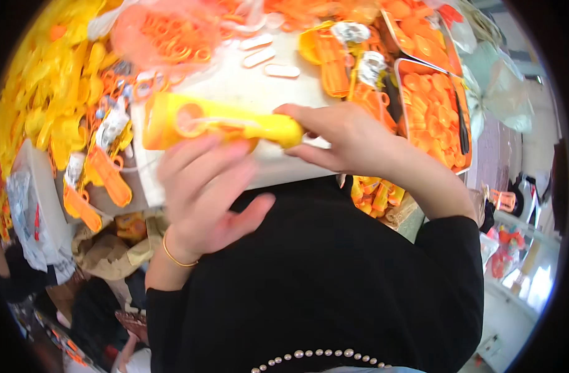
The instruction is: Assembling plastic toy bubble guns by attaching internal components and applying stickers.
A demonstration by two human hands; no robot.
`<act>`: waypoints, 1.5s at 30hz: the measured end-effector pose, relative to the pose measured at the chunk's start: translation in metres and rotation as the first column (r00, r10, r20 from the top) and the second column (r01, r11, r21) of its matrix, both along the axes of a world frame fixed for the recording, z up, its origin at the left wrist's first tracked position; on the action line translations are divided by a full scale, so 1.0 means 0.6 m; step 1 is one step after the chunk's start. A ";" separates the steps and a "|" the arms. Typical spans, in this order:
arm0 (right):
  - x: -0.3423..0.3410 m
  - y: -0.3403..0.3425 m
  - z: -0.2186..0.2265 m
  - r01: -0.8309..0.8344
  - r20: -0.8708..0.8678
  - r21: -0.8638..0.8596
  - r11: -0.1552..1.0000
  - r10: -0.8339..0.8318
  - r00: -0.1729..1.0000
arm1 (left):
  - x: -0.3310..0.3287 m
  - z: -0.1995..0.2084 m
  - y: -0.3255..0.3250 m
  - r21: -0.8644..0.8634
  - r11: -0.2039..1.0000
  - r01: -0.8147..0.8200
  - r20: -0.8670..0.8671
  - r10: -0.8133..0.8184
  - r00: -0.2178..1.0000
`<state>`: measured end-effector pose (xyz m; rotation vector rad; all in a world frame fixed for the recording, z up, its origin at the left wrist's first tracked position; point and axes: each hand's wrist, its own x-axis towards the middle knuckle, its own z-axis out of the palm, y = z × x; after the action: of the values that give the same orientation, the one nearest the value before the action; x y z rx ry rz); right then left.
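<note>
A yellow plastic torch-shaped body [247, 122] is held sideways above the white work surface, its wide end to the left and its narrow end to the right. A round orange part and a pale strip show on its upper side. My right hand [353, 138] pinches the narrow end between thumb and fingers. My left hand [203, 186] is at the near side of the wide end, fingers stretched and apart, smeared by motion. Whether its fingertips touch the yellow body I cannot tell. Three white oblong pieces [259, 58] lie beyond it.
Yellow plastic parts [54, 93] are heaped at the left, near orange-and-yellow assemblies [110, 177]. A pink bag [166, 37] of orange rings lies at the back. Orange caps fill a white-rimmed tray [401, 93] at the right. A brown paper bag [107, 255] stands below left.
</note>
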<state>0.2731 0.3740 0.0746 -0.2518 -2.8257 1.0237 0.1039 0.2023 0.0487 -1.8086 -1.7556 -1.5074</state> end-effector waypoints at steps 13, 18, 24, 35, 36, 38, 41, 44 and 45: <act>0.251 0.229 -0.047 0.663 0.175 0.421 0.619 -0.773 0.610 | 0.025 -0.027 0.074 -0.477 0.867 0.143 -0.086 -0.209 0.974; 0.230 0.252 -0.073 0.551 -0.010 0.626 0.552 -0.700 0.714 | 0.019 -0.030 0.074 -0.460 0.881 0.114 -0.073 -0.165 0.984; 0.171 0.180 -0.012 0.738 -0.027 -0.211 0.641 -0.759 0.651 | 0.025 -0.024 0.073 -0.422 0.904 0.062 -0.073 -0.102 0.992; -0.054 0.002 -0.080 0.060 -0.230 -0.119 0.991 -0.086 0.969 | -0.009 -0.028 0.022 -0.378 0.924 0.062 -0.042 -0.084 0.996; -0.051 0.001 -0.101 0.022 -0.019 -0.026 0.999 -0.022 1.000 | -0.013 -0.032 0.018 -0.374 0.927 0.040 -0.055 -0.065 0.996; -0.050 -0.003 -0.142 0.034 -0.151 0.039 0.999 -0.028 0.988 | -0.020 -0.038 0.022 -0.348 0.937 -0.005 -0.084 -0.025 0.996; -0.043 -0.001 -0.133 0.240 -0.174 -0.095 0.966 -0.254 0.952 | -0.034 -0.043 0.027 -0.338 0.939 -0.057 -0.083 0.030 0.996; -0.003 -0.009 -0.061 0.347 0.080 -0.218 0.912 -0.337 0.938 | -0.044 -0.042 0.016 -0.337 0.941 0.029 -0.024 -0.039 0.999; 0.007 -0.007 -0.050 0.252 0.203 -0.261 0.932 -0.203 0.958 | -0.046 -0.040 0.017 -0.342 0.939 0.027 -0.016 -0.035 0.999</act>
<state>0.2771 0.3699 0.0444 -0.7145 -2.6962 1.4108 0.0765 0.2125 0.0248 -2.0068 -2.0938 -1.2449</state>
